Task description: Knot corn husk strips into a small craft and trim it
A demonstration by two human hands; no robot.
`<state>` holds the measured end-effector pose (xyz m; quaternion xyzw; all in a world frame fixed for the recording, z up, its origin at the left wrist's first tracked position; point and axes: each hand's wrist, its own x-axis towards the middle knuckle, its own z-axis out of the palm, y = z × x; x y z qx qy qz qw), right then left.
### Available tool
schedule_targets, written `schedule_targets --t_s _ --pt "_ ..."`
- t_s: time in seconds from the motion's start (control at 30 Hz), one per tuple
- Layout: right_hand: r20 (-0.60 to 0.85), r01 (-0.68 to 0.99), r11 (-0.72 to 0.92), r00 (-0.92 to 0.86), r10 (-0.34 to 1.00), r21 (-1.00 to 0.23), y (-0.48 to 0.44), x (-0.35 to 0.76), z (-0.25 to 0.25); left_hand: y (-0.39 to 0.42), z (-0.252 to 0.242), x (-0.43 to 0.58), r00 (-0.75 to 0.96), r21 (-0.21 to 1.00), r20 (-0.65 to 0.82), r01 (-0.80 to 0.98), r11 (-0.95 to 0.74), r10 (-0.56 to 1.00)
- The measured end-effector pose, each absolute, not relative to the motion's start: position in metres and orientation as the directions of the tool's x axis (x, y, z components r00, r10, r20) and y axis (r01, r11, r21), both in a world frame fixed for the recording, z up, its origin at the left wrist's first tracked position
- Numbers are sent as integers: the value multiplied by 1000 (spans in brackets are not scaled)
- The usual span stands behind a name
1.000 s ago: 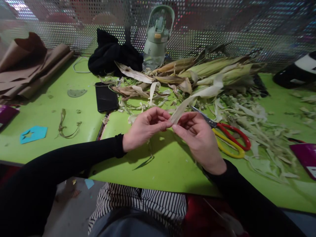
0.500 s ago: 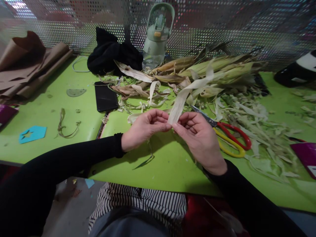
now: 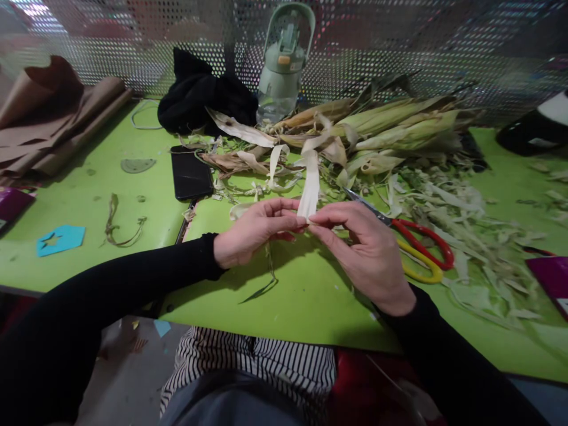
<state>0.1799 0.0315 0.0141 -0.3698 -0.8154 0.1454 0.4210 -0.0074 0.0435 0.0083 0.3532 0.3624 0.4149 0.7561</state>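
Between both hands a pale corn husk strip (image 3: 310,184) is pinched at its near end, its far part rising and curling away over the pile. My left hand (image 3: 261,229) grips the strip's left side between thumb and fingers. My right hand (image 3: 364,248) pinches the same end from the right, fingertips almost touching the left ones. A dark, thin twisted strand (image 3: 270,272) hangs or lies below my left hand; its upper end is hidden. Scissors (image 3: 421,242) with red and yellow handles lie just beyond my right hand.
Corn husks (image 3: 399,127) are heaped at the back, with shredded husk (image 3: 483,236) to the right. A phone (image 3: 191,173), a green bottle (image 3: 280,77), black cloth (image 3: 204,100), brown paper (image 3: 57,130) and a blue cutout (image 3: 61,241) also occupy the green table (image 3: 284,313).
The husk strip has swung from leaning right to standing nearly straight away from me. My right hand has turned over slightly, its fingers now more on top of the strip's end.
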Motion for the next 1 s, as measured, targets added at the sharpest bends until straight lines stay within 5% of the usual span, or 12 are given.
schedule_targets --t_s 0.23,0.63,1.0 --pt "606 567 711 -410 682 -416 30 180 15 44 8 -9 435 814 -286 -359 456 854" --pt "522 583 719 -507 686 -378 32 180 14 40 10 -7 388 814 -304 -368 449 870" --pt "589 585 730 -467 659 -353 28 179 14 40 9 -7 354 822 -279 -392 412 893"
